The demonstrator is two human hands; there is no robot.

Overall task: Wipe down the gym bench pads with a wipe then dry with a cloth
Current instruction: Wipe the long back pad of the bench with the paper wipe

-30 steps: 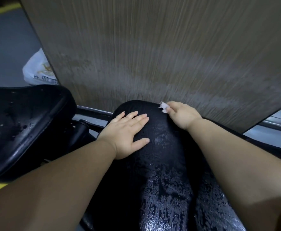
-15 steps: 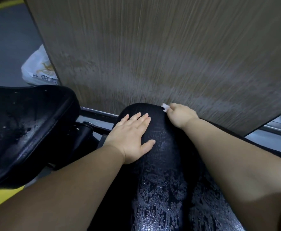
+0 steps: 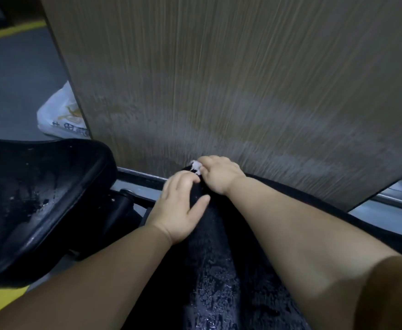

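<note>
Step in hand: wet-wipe pass at the far end of the bench pad [image 3: 209, 270]. Drying looks not yet started. The pad's near length is covered in beaded, streaky liquid, and no cloth is in view.

Right hand [image 3: 219, 176]: at the pad's far tip, grip closed on the wipe [image 3: 195, 167]. Only a small crumpled white tuft shows past the fingers.
Left hand [image 3: 181, 206]: on the pad's far-left shoulder, just beside the wipe, thumb splayed across the pad, fingertips bent down. Can't tell if its grip pinches the wipe or only braces on the pad.

Materials:
- Bench pad: black vinyl-type skin, long and narrow, rounded end, crowned top, glossy where wet.
- Wipe: thin, wadded small, ragged edge.
- Second pad [image 3: 40, 198], left of the bench pad: black, dished, raised rim, with wet patches and specks.
- Wood-grain panel [image 3: 219, 79], right behind the pad's far end: stained low down.
- Metal rail [image 3: 143, 176], left of the pad's tip.
- White printed plastic bag [image 3: 62, 115], well off the pad's far left.

Next, my read: finish the rounded end and side edges. The gap to the panel is tight, so short strokes. The wipe probably needs refolding or replacing. Then the cloth, full length and with firm pressure, because liquid beading on vinyl will likely smear before it lifts.
</note>
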